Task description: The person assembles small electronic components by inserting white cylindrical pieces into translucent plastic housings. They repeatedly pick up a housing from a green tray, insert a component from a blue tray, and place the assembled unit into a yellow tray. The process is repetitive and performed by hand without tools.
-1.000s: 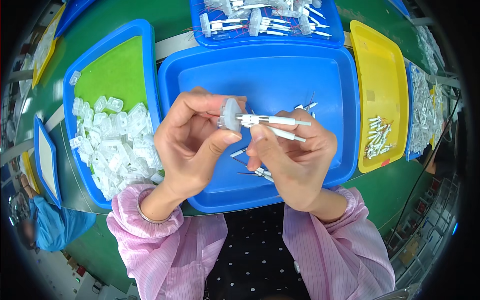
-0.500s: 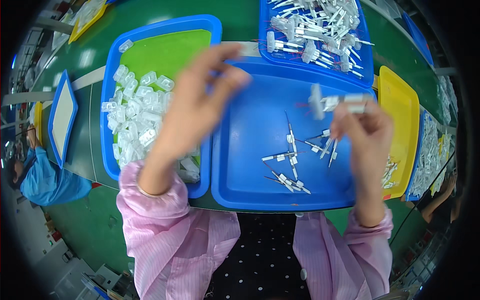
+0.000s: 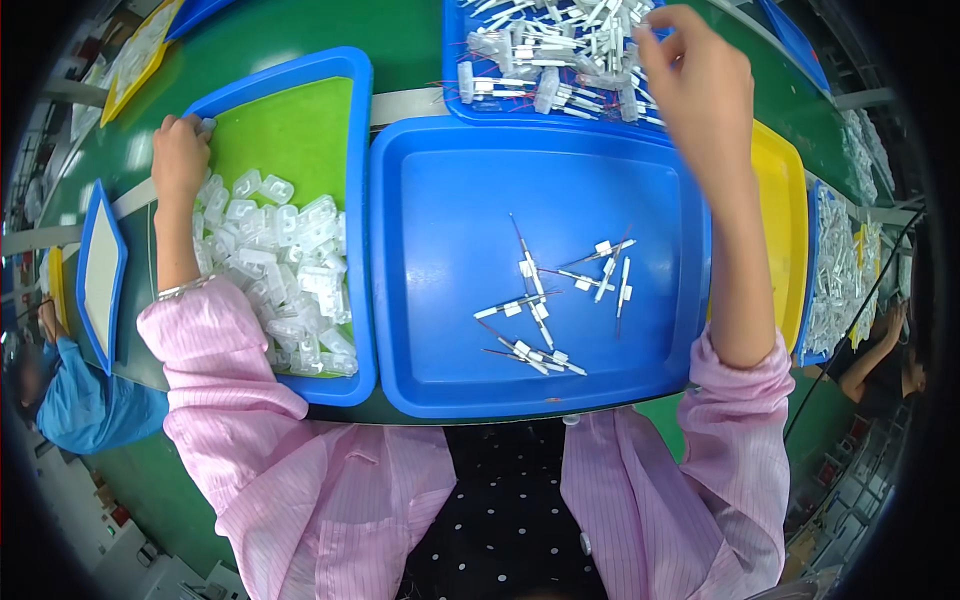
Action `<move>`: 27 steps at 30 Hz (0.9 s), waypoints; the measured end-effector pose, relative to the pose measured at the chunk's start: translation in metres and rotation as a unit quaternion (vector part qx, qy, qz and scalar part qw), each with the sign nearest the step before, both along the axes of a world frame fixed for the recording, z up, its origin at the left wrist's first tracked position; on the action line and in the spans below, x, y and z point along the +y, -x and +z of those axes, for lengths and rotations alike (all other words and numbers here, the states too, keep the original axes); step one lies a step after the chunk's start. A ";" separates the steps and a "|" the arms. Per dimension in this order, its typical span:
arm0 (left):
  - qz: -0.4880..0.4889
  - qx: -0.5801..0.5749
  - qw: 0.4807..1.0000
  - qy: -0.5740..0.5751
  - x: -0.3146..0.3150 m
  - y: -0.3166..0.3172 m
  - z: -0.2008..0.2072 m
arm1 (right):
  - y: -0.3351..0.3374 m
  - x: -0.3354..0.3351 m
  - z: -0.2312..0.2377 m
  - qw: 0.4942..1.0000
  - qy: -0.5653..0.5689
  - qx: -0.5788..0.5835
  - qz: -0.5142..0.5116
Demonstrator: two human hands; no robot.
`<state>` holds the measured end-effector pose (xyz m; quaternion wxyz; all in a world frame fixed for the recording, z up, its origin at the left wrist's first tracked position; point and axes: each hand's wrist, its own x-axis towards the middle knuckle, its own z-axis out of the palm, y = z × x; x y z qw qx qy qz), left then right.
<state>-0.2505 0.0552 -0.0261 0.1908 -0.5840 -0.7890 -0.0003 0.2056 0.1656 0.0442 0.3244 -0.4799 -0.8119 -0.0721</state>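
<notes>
At the far left corner of the green-lined blue tray [image 3: 360, 220], my left hand [image 3: 180, 160] has its fingers closed on a small clear plastic housing [image 3: 207, 126], mostly covered by the fingertips. A heap of similar clear housings [image 3: 290, 250] lies closer to me in that tray. My right hand [image 3: 705, 95] is over the far blue tray [image 3: 455, 95], fingers curled but apart, with no part visible between them. Below it are many clear housings fitted with white sticks and red wires [image 3: 560, 60]. Several loose white wired sticks [image 3: 530, 290] lie in the middle blue tray [image 3: 420, 395].
A yellow tray [image 3: 782, 240] stands right of the middle tray, partly behind my right forearm. Beyond it is another blue tray of clear parts [image 3: 830, 260]. A white-lined blue tray [image 3: 102, 270] stands at the left. One person in blue [image 3: 95, 400] sits at the left.
My right hand has moved up to the far tray, and the housing with white sticks has left its fingers. My left hand has moved left to the tray's far corner. The view has shifted.
</notes>
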 end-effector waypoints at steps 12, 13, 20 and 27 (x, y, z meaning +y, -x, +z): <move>-0.141 -0.847 0.505 -0.086 -0.033 -0.206 0.066 | 0.013 -0.127 -0.056 0.909 0.362 -0.123 0.166; -0.115 -0.873 0.468 -0.075 -0.034 -0.214 0.066 | 0.015 -0.129 -0.056 0.907 0.363 -0.133 0.166; -0.112 -0.863 0.491 -0.035 -0.043 -0.249 0.034 | 0.005 -0.115 -0.031 0.903 0.352 0.118 0.215; -0.179 -0.886 0.423 0.064 -0.056 -0.265 0.026 | 0.016 -0.130 -0.024 0.667 0.529 0.432 0.296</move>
